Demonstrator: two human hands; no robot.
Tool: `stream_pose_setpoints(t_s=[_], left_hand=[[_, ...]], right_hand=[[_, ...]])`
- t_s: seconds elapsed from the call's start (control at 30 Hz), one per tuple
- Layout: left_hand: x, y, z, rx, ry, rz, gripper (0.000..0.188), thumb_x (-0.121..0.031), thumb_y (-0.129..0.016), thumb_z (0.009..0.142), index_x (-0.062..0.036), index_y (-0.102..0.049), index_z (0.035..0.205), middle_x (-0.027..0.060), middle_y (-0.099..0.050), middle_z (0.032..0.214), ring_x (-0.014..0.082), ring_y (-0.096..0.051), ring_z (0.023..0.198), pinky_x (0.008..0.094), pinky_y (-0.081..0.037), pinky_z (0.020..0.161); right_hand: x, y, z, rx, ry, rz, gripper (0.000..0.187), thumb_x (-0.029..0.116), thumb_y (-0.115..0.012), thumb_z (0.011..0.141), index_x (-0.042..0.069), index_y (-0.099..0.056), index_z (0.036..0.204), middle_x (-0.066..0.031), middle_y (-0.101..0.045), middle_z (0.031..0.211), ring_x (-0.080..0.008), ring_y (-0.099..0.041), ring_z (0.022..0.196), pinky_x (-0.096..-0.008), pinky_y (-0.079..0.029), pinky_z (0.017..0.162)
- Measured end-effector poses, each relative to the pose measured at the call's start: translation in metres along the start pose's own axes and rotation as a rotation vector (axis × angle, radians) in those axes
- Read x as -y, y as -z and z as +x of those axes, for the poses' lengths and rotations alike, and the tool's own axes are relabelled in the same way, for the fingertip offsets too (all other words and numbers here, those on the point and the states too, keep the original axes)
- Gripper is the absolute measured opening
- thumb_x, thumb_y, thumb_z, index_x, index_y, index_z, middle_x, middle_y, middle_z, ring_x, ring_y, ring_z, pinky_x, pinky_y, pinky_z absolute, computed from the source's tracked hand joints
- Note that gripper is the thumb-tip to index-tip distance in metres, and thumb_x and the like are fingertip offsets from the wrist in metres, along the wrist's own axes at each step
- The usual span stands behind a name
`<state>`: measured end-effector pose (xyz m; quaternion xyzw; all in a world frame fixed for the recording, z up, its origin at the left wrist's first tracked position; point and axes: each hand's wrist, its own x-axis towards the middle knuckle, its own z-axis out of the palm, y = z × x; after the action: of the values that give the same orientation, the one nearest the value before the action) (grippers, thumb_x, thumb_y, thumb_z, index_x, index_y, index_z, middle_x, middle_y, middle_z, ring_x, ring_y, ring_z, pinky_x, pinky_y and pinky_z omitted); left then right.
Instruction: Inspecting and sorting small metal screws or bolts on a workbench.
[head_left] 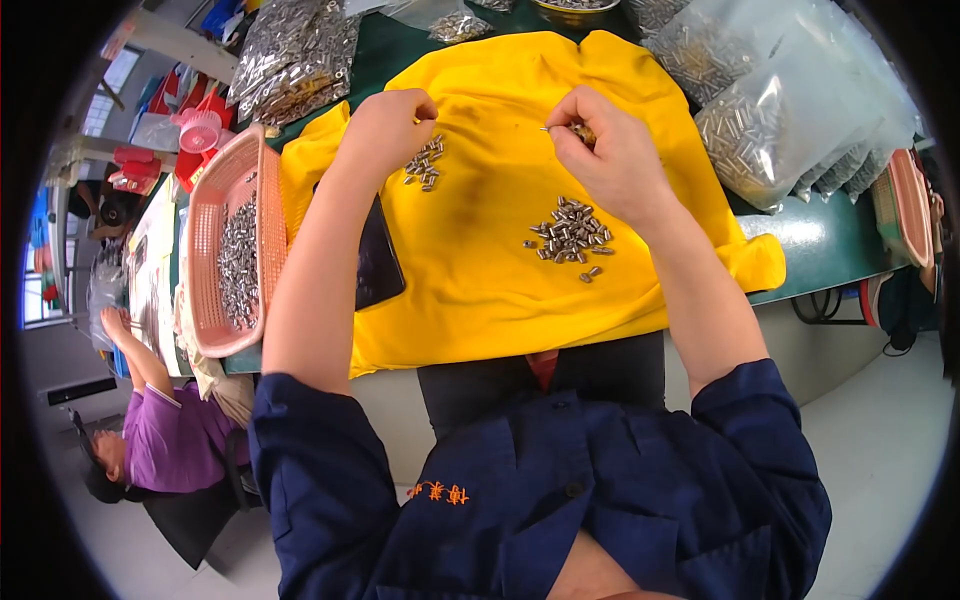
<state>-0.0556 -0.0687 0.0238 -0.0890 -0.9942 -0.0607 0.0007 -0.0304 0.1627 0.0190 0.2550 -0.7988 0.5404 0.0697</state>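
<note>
Navy shirt [600,470] nearest the camera, at the bench's [815,245] near edge. Head view, only one: right hand [622,155] over the yellow cloth [470,300], grip narrow, thumb and forefinger pinching a small metal part [545,129], more tucked in the palm. Left hand [385,130] curled above the smaller pile [426,166]; whether its grip holds anything, can't tell. Larger pile [572,232] sits closer to the bench's near edge, below the right hand. Looks partway: parts split into two piles, both unfinished-looking; which is done, can't tell. Plenty more in the pink basket [271,235] by the bench's left edge and the clear bag [745,135] toward the far right corner.
</note>
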Motion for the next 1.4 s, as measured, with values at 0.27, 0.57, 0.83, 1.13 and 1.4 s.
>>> stream_pose_setpoints(t_s=[0.27, 0.57, 0.83, 1.13, 1.4], left_hand=[[-0.069, -0.019, -0.039, 0.012, 0.027, -1.547, 0.016, 0.000, -0.057, 0.077, 0.0049, -0.056, 0.091, 0.0088, -0.060, 0.083, 0.0152, -0.059, 0.075, 0.0234, -0.047, 0.070], [-0.068, -0.024, -0.041, -0.003, 0.034, -1.580, 0.016, -0.001, -0.057, 0.076, 0.0053, -0.057, 0.091, 0.0096, -0.060, 0.084, 0.0154, -0.060, 0.075, 0.0229, -0.047, 0.070], [-0.072, -0.023, -0.042, -0.039, 0.033, -1.349, 0.015, -0.001, -0.057, 0.075, 0.0041, -0.059, 0.089, 0.0068, -0.062, 0.079, 0.0110, -0.060, 0.073, 0.0204, -0.046, 0.068], [-0.063, -0.036, -0.037, -0.090, 0.090, -1.267, 0.015, -0.001, -0.057, 0.075, 0.0033, -0.058, 0.090, 0.0065, -0.061, 0.081, 0.0113, -0.059, 0.074, 0.0204, -0.046, 0.069], [-0.071, -0.038, -0.041, -0.150, 0.024, -1.361, 0.017, 0.000, -0.053, 0.078, 0.0022, -0.057, 0.094, 0.0056, -0.060, 0.084, 0.0106, -0.059, 0.078, 0.0201, -0.044, 0.069]], right_hand=[[-0.004, 0.005, -0.002, 0.084, -0.047, 0.187, 0.009, 0.010, -0.049, 0.073, 0.002, -0.048, 0.077, -0.0023, -0.047, 0.061, -0.0097, -0.042, 0.055, -0.0234, -0.037, 0.051], [0.004, 0.003, -0.003, 0.151, -0.101, 0.147, 0.009, 0.010, -0.049, 0.072, 0.002, -0.048, 0.076, -0.0026, -0.048, 0.061, -0.0098, -0.043, 0.054, -0.0233, -0.037, 0.050], [0.007, 0.000, -0.005, 0.175, 0.013, -0.170, 0.010, 0.009, -0.049, 0.071, 0.003, -0.045, 0.078, -0.0123, -0.052, 0.061, -0.0264, -0.051, 0.057, -0.0331, -0.040, 0.051], [-0.004, -0.008, -0.004, 0.097, -0.033, -0.009, 0.009, 0.008, -0.048, 0.074, 0.002, -0.045, 0.080, -0.0105, -0.052, 0.064, -0.0233, -0.051, 0.057, -0.0316, -0.040, 0.052], [-0.004, -0.006, -0.002, 0.042, -0.059, 0.153, 0.010, 0.009, -0.049, 0.076, 0.002, -0.049, 0.082, -0.0029, -0.050, 0.063, -0.0089, -0.043, 0.054, -0.0234, -0.036, 0.050]])
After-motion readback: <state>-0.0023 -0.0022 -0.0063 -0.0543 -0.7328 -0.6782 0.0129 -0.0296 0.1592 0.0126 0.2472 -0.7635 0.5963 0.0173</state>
